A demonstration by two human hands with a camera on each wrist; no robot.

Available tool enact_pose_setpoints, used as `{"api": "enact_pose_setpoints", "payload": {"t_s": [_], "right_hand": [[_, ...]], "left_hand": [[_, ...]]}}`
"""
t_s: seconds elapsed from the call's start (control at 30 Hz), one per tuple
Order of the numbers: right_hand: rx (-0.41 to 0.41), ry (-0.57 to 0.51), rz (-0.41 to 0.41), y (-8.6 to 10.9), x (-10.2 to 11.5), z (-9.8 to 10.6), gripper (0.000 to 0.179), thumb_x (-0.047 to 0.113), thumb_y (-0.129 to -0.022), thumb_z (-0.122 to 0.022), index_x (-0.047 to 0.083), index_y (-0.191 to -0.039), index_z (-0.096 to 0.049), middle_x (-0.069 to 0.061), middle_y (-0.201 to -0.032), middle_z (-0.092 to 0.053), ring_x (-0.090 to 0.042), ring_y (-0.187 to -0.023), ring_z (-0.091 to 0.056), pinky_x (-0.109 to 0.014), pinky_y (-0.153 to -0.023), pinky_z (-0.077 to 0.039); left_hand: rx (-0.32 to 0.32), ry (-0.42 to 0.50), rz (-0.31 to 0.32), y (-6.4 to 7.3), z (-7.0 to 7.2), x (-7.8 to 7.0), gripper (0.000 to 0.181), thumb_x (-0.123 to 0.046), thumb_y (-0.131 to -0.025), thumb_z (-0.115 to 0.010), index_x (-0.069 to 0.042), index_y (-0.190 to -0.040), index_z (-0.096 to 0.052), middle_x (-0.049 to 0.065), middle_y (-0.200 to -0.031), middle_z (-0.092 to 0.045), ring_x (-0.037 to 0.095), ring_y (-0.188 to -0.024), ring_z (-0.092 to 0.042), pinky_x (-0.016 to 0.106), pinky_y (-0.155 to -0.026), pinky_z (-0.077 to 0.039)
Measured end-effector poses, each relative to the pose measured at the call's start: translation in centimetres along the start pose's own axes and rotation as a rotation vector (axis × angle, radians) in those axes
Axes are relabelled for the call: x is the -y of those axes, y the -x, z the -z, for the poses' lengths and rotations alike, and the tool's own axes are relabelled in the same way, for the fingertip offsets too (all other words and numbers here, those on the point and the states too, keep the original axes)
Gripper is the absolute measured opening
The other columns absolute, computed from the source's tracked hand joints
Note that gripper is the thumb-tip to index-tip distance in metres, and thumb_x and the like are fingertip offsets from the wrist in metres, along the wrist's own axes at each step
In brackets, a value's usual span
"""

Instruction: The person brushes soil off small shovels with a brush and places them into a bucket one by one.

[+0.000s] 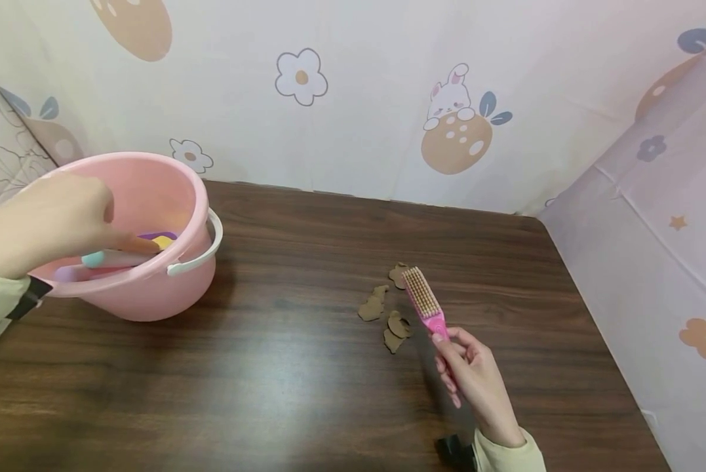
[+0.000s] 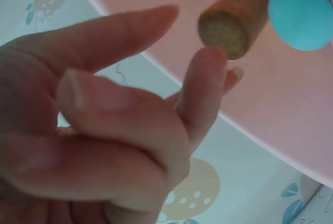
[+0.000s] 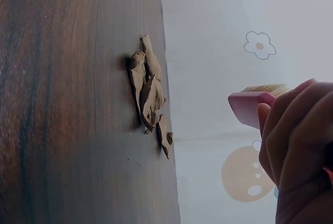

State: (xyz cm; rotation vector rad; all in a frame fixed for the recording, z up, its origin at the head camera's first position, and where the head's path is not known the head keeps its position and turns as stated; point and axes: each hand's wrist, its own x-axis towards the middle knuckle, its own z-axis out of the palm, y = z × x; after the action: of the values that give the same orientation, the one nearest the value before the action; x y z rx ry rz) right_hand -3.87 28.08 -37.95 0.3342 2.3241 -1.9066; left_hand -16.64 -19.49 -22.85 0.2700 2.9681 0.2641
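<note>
My right hand (image 1: pixel 472 375) grips the pink handle of a brush (image 1: pixel 421 293), its tan bristles facing up. In the right wrist view the brush (image 3: pixel 250 107) sticks out past the curled fingers. Beside it on the table lie several thin brown dried-looking pieces (image 1: pixel 373 304). My left hand (image 1: pixel 63 213) reaches over the rim into a pink bucket (image 1: pixel 146 288). In the left wrist view, one fingertip is close to the end of a wooden handle (image 2: pixel 225 29); I cannot tell if they touch. That hand holds nothing visible. Next to the handle is a turquoise rounded end (image 2: pixel 301 16).
Inside the bucket are also a lilac rounded end (image 1: pixel 66 273) and a yellow thing (image 1: pixel 163 242), partly hidden. The bucket's white handle (image 1: pixel 202 259) hangs on its right side. Behind the dark wooden table (image 1: pixel 282 314) stands a patterned cloth wall (image 1: pixel 358 131), continuing down the right.
</note>
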Motion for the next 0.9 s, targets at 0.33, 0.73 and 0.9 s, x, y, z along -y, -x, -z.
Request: {"api": "enact_pose_setpoints", "payload": {"t_s": [0.33, 0.73, 0.9], "right_hand": [[-0.062, 0.032, -0.034, 0.0, -0.2, 0.0, 0.029, 0.027, -0.098, -0.054, -0.001, -0.108, -0.051, 0.002, -0.059, -0.053, -0.007, -0.039, -0.041, -0.024, -0.031, -0.034], [-0.088, 0.007, -0.061, -0.2, 0.0, -0.1, 0.03, 0.026, -0.097, -0.055, -0.001, -0.11, -0.049, 0.002, -0.059, -0.054, -0.007, -0.041, -0.039, -0.021, -0.034, -0.028], [-0.112, 0.057, -0.083, -0.2, 0.1, -0.2, 0.03, 0.024, -0.096, -0.057, -0.001, -0.11, -0.051, 0.003, -0.066, -0.059, -0.007, -0.042, -0.04, -0.019, -0.035, -0.028]], "left_hand": [[-0.294, -0.013, -0.126, 1.4, -1.1, -1.7, 0.043, -0.035, -0.091, -0.055, -0.007, -0.059, -0.052, -0.006, -0.044, -0.046, 0.013, -0.045, -0.04, 0.03, -0.051, -0.031], [-0.485, 0.148, -0.208, 5.2, -2.1, -6.6, 0.023, -0.033, -0.091, -0.058, -0.017, -0.075, -0.053, -0.009, -0.053, -0.049, 0.006, -0.044, -0.039, 0.025, -0.045, -0.032], [-0.554, 0.143, -0.335, 5.1, -3.6, -8.2, 0.022, -0.025, -0.087, -0.065, -0.018, -0.075, -0.048, -0.012, -0.054, -0.045, 0.004, -0.046, -0.039, 0.026, -0.052, -0.033]]}}
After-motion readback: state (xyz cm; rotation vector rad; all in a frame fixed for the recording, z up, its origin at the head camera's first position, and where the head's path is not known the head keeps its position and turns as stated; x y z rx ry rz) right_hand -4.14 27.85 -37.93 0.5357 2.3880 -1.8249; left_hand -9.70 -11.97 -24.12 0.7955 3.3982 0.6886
